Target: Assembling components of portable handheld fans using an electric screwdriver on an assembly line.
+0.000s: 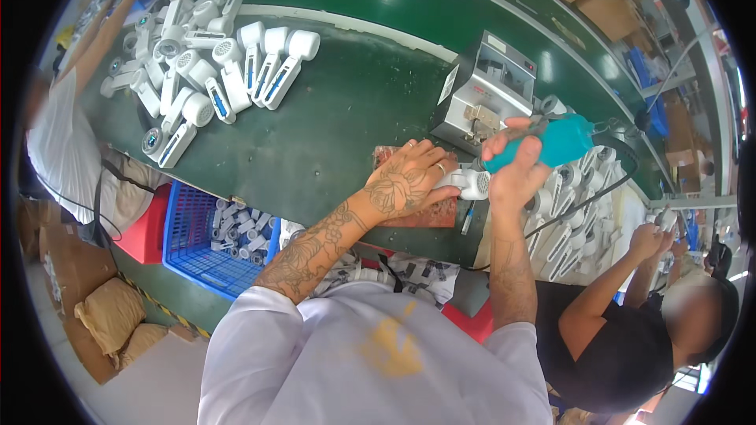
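My right hand (516, 164) is wrapped around a teal electric screwdriver (561, 142), which lies nearly level with its tip end pointing left. Under my left hand (413, 177) is a white handheld appliance (474, 184) with a round vented head. My left fingers press on it and cover most of its handle. It rests on a reddish mat (417, 216) on the green bench. The screwdriver's tip end is close to the appliance, but my fingers hide whether they touch. A slim pen-like tool (468, 219) lies beside the mat.
A grey boxy machine (484, 83) stands just beyond my hands. White appliances are heaped at the far left (189, 63) and on the right (579, 220). A blue crate (185, 228) holds small grey-white parts. A black cable hangs from the screwdriver. Other people sit at both sides.
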Demonstrator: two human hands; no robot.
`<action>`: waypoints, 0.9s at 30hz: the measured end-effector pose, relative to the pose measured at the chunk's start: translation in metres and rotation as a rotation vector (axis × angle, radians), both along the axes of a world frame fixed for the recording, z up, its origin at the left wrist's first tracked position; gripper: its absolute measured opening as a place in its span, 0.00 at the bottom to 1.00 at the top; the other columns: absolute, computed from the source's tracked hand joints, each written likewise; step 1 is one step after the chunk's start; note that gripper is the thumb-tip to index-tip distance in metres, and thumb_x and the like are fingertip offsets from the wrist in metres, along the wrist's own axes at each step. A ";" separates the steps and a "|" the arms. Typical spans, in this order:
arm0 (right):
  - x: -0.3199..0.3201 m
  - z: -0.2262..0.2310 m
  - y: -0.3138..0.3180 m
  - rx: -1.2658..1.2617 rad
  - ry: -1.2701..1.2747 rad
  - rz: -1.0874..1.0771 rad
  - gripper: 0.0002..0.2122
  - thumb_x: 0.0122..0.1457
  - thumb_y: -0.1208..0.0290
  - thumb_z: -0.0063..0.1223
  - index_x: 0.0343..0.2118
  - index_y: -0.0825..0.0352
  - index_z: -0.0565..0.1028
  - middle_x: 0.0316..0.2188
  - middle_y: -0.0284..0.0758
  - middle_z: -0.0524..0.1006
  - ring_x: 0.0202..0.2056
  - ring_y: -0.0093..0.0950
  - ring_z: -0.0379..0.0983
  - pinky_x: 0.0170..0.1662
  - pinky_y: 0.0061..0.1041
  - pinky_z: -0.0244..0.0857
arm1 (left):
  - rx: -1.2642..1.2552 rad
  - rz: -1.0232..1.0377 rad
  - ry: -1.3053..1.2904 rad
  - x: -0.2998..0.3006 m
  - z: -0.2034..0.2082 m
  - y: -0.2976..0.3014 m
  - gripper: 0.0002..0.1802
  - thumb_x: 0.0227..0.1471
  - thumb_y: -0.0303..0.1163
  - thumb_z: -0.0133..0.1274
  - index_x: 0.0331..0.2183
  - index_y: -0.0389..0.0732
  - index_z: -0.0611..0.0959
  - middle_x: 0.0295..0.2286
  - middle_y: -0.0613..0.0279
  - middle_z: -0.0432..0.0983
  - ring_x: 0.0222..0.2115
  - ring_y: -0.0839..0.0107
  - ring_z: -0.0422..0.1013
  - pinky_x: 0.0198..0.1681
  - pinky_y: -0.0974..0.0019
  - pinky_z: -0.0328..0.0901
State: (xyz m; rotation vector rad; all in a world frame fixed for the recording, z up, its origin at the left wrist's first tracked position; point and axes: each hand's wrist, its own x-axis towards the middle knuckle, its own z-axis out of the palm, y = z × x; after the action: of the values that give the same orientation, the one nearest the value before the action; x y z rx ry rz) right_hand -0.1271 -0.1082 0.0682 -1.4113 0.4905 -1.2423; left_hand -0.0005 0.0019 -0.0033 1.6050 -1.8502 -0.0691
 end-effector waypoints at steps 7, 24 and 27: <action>0.001 -0.011 0.000 -0.019 -0.005 0.038 0.23 0.65 0.51 0.53 0.40 0.73 0.70 0.21 0.34 0.71 0.21 0.25 0.69 0.25 0.23 0.64 | 0.007 -0.011 0.008 0.001 -0.002 0.000 0.27 0.56 0.51 0.56 0.49 0.41 0.79 0.43 0.57 0.74 0.47 0.56 0.69 0.54 0.51 0.63; 0.008 -0.013 -0.008 -0.026 0.032 -0.005 0.21 0.66 0.53 0.53 0.39 0.72 0.71 0.21 0.32 0.71 0.22 0.23 0.70 0.26 0.23 0.65 | -0.003 -0.004 0.001 0.001 0.001 -0.002 0.23 0.58 0.48 0.53 0.45 0.39 0.80 0.43 0.55 0.72 0.48 0.56 0.67 0.55 0.50 0.62; 0.021 -0.001 -0.025 -0.113 -0.035 -0.061 0.21 0.66 0.52 0.53 0.40 0.72 0.71 0.21 0.32 0.72 0.22 0.23 0.70 0.27 0.22 0.65 | 0.042 -0.004 0.046 0.000 -0.001 0.004 0.22 0.59 0.46 0.51 0.46 0.38 0.79 0.44 0.54 0.72 0.49 0.55 0.67 0.56 0.50 0.61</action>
State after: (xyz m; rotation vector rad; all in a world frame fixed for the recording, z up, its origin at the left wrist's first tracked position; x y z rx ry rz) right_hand -0.1063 -0.1329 0.0671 -1.4759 0.4479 -1.3603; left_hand -0.0001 0.0059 -0.0045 1.6149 -1.8277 -0.1459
